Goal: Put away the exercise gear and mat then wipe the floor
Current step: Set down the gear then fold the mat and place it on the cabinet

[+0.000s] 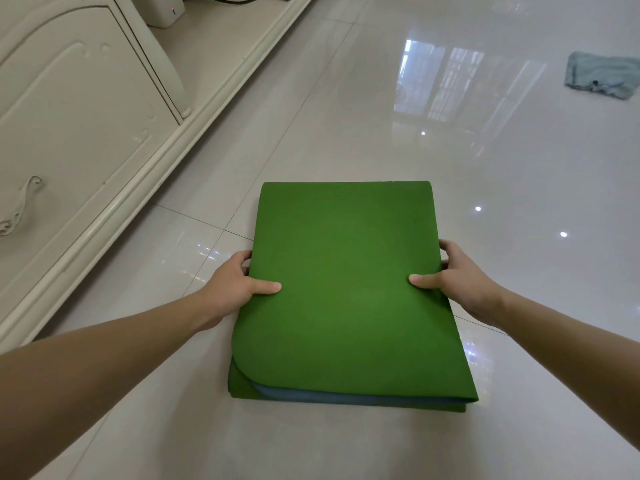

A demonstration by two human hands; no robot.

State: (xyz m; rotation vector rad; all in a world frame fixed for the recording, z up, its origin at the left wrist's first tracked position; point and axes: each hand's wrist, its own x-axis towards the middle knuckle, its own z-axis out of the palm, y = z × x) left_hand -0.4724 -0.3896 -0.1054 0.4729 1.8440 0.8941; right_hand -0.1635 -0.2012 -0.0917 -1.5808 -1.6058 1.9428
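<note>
Gripping a folded green foam exercise mat point(346, 289) from both sides, the person's two bare hands appeared in the head view with the forearms reaching in from the bottom corners. The left hand point(230, 284) held the mat's left edge, its thumb point(268, 287) lying flat on the green top and its fingers curled round the edge and out of sight beneath. The right hand point(457, 275) held the right edge in the same way, thumb point(420, 281) on top and fingers wrapped over the side.

The mat sat in the middle of the picture on the glossy pale tiled floor point(346, 116), folded into a thick rectangle of several layers. A rounded corner of the top layer showed at the near left, and a blue-grey underside peeped out along the near edge (whether the far end was raised off the tiles could not be told).

Along the left ran a cream carved wooden cabinet point(69, 133) with a curled ornate metal handle point(20, 206). A white box-shaped device point(166, 10) with a small red light stood on the low cream ledge behind it, near dark cables at the top edge.

Well apart from the mat, at the far right, a crumpled blue-grey cloth point(602, 76) lay on the floor. Bright window reflections spread across the tiles between the cloth and the mat.
</note>
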